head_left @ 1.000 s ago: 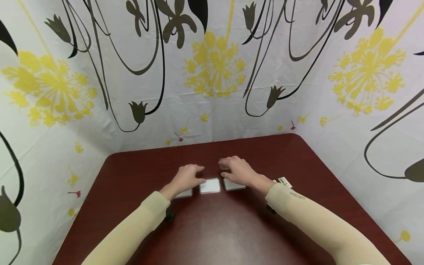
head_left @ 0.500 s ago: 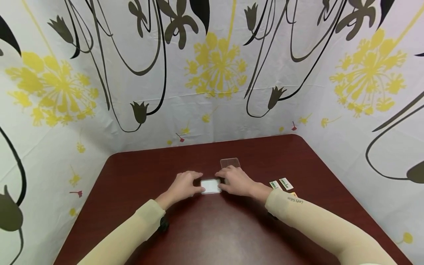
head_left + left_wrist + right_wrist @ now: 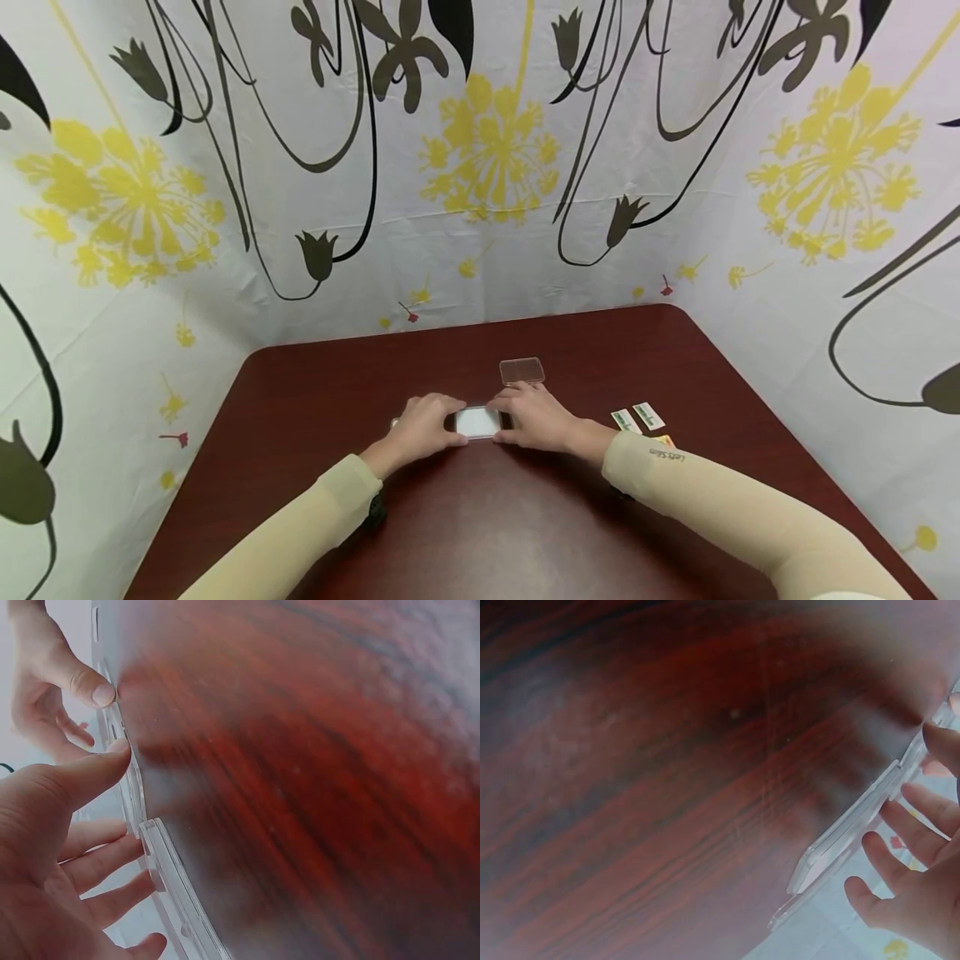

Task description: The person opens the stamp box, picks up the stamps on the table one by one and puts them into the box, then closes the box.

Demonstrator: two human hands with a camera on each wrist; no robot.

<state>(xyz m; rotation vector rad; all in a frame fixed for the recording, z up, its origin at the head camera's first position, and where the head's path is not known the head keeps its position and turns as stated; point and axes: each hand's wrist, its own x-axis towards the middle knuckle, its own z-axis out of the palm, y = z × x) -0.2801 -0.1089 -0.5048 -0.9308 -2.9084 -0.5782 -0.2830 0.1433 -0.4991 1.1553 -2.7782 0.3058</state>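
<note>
In the head view, a white rectangular box with a clear rim lies flat on the table between both hands. My left hand pinches its left end between thumb and fingers. At its right end, my right hand does the same. The left wrist view shows my left hand with the thumb on the near edge of the box; a second clear-edged box lies beside it. Below the fingers of my right hand in the right wrist view is another clear-edged box.
A clear, flat lid-like piece lies behind my right hand. Small printed cards and an orange-yellow one lie to the right on the dark red table. Patterned white cloth hangs behind and at both sides.
My right hand has come left and nearer, from over the right-hand box to the white middle box. Both hands now grip its ends. The clear piece and cards have come into fuller view.
</note>
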